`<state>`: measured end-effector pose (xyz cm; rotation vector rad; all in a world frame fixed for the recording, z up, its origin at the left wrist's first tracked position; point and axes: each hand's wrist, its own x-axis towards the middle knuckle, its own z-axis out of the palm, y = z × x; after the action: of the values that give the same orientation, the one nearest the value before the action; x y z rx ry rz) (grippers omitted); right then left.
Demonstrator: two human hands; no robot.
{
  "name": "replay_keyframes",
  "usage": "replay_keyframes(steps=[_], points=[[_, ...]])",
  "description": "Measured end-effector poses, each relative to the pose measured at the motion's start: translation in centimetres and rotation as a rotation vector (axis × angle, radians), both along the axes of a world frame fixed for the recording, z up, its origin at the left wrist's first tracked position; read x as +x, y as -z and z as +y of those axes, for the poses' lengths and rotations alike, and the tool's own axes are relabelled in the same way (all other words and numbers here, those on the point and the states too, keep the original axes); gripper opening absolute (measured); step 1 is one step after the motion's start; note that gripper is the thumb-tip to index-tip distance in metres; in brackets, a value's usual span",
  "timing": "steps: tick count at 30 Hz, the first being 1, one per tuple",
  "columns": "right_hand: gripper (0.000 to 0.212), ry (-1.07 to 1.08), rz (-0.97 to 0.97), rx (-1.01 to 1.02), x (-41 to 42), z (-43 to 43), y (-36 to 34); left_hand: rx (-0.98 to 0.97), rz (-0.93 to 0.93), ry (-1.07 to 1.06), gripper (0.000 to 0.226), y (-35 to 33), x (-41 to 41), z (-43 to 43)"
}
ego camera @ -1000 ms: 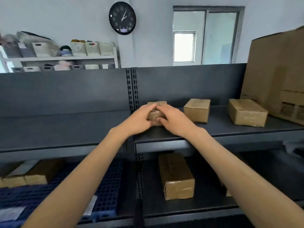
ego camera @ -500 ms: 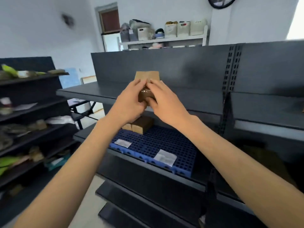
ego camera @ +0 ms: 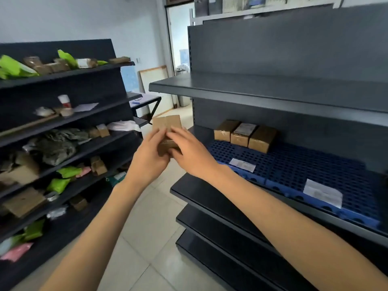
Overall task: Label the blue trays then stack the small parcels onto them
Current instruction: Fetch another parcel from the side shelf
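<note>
Both hands are gripping one small parcel [ego camera: 167, 131] mid-air over the aisle, just left of the grey shelf unit [ego camera: 273, 95]: left hand [ego camera: 148, 155] is wrapping its fingers around the left side, right hand [ego camera: 189, 150] is closing on the right side and underside, fingers curled tight against the cardboard. Blue trays [ego camera: 315, 164] are sitting on the unit's middle shelf, perforated tops, two white labels [ego camera: 242, 164] lying near their front edge. Three parcels [ego camera: 244, 134] are standing side by side, touching, at the trays' back left corner. Held parcel is sitting well left of the trays, not touching them. The shelf above is showing nothing on it; lower shelves are dark. Second dark rack [ego camera: 63, 127] on the left is carrying mixed clutter: green bags, brown boxes, tape rolls, pink packs. Floor [ego camera: 147, 227] is pale tile. Doorway [ego camera: 178, 38] is standing open at the back, framed board leaning beside it, folding table near it.
</note>
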<state>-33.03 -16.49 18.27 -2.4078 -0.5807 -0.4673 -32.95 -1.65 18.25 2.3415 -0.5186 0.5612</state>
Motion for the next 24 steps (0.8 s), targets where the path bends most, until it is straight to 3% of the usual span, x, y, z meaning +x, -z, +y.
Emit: replay_keyframes(steps=[9, 24], points=[[0.053, 0.292, 0.080, -0.026, 10.6, -5.5, 5.8, 0.018, 0.107, 0.277, 0.065, 6.2, 15.3, -5.7], [0.052, 0.644, 0.071, -0.007, 24.4, -16.6, 8.4, 0.162, 0.080, 0.686, 0.058, 7.3, 34.0, -19.5]])
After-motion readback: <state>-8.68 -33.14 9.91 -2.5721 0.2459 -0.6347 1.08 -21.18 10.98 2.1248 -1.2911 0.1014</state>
